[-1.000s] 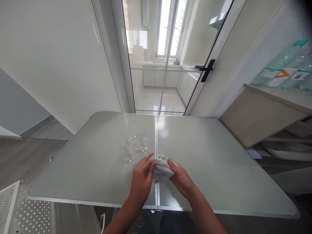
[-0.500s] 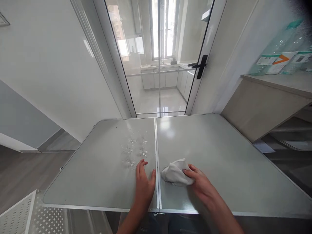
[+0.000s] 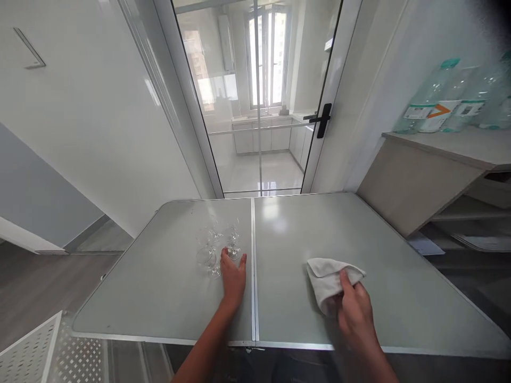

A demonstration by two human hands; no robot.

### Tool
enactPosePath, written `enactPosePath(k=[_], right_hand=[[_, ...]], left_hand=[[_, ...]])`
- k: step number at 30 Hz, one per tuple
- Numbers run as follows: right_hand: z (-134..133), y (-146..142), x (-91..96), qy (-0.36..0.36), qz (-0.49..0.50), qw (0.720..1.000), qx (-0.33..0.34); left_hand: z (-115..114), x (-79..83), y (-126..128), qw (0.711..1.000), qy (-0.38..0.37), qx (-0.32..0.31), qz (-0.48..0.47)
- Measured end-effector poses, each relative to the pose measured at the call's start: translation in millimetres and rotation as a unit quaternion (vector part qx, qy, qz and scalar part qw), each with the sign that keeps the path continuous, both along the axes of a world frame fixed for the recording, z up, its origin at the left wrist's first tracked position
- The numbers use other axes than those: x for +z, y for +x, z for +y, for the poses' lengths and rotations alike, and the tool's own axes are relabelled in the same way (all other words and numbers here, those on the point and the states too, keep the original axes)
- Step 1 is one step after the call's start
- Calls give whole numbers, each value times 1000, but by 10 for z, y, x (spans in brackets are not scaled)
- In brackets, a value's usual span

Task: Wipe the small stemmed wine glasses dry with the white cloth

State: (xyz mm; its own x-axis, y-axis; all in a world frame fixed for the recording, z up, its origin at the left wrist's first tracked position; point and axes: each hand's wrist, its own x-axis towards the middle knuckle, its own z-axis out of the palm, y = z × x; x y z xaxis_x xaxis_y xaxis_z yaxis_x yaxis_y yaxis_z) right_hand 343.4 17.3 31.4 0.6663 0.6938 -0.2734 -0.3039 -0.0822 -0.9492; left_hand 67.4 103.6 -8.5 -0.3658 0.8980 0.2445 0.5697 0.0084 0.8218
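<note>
Several small clear stemmed glasses (image 3: 217, 247) stand in a cluster on the left half of a grey folding table (image 3: 171, 298). My left hand (image 3: 233, 274) lies flat on the table with fingers stretched out, its fingertips right beside the nearest glasses. On the right half, my right hand (image 3: 355, 308) presses down on a crumpled white cloth (image 3: 325, 274), fingers bent over its near edge.
A metal seam (image 3: 253, 266) splits the table down the middle. A glass sliding door (image 3: 255, 106) stands behind it. Plastic bottles (image 3: 439, 106) stand on a wooden shelf unit (image 3: 431, 175) at the right. A white perforated panel (image 3: 27, 351) sits at the lower left.
Both hands held the cloth at the table's middle one second ago. My right hand has since slid the cloth to the right, and my left hand has moved onto the table beside the glasses.
</note>
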Motion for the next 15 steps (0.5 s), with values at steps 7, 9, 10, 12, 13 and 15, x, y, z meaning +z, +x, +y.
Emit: enactPosePath(k=[7, 9, 10, 12, 13, 15], right_hand=[[118, 18, -102, 94, 169, 981, 22], [176, -35, -85, 105, 170, 979, 41], [199, -61, -73, 109, 165, 979, 50], [194, -75, -47, 111, 144, 982, 60], [148, -51, -36, 110, 121, 985, 52], [-60, 82, -26, 99, 60, 993, 18]], left_hand=[[28, -35, -38, 999, 43, -12, 25], [41, -4, -30, 998, 48, -15, 23], [29, 24, -19, 998, 50, -16, 23], [-80, 92, 5, 998, 52, -17, 24], [-196, 121, 12, 998, 51, -20, 28], [-562, 151, -8, 998, 37, -32, 39]])
